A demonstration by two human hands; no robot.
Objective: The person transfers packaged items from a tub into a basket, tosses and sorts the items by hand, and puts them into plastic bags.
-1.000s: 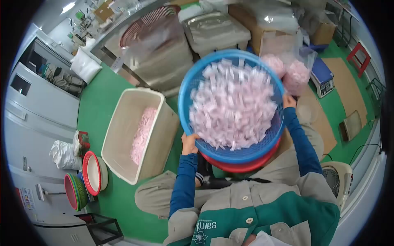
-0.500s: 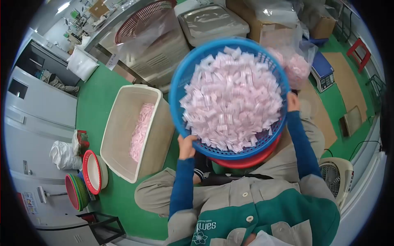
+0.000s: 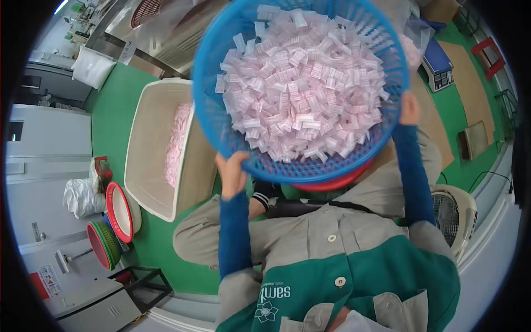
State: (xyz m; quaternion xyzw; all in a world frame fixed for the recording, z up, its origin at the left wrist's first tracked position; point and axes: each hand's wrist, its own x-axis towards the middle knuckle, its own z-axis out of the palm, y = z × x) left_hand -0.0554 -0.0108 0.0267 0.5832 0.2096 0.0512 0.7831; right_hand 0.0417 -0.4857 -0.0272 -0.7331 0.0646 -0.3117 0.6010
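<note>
A large blue plastic basket (image 3: 204,105) is held up before me, heaped with small white-and-pink printed packets (image 3: 301,83). My left hand (image 3: 232,172) grips its rim at the near left, fingers closed over the edge. On the right side my right hand (image 3: 409,109) is closed on the rim, with its fingers partly hidden. Below the basket, part of a red basin (image 3: 334,181) shows. To the left stands a cream bin (image 3: 146,155) with pink packets lying along one side of its bottom.
Red-rimmed basins (image 3: 123,213) and a white sack (image 3: 83,198) stand at the left. A blue scale (image 3: 440,69) sits at the right, near cardboard on the green floor. A fan (image 3: 453,213) is close to my right elbow. A filled white bag (image 3: 93,67) lies at the upper left.
The blue basket has risen closer to the camera and shifted left in view, with both hands on it. The packets in it look spread more to the upper side.
</note>
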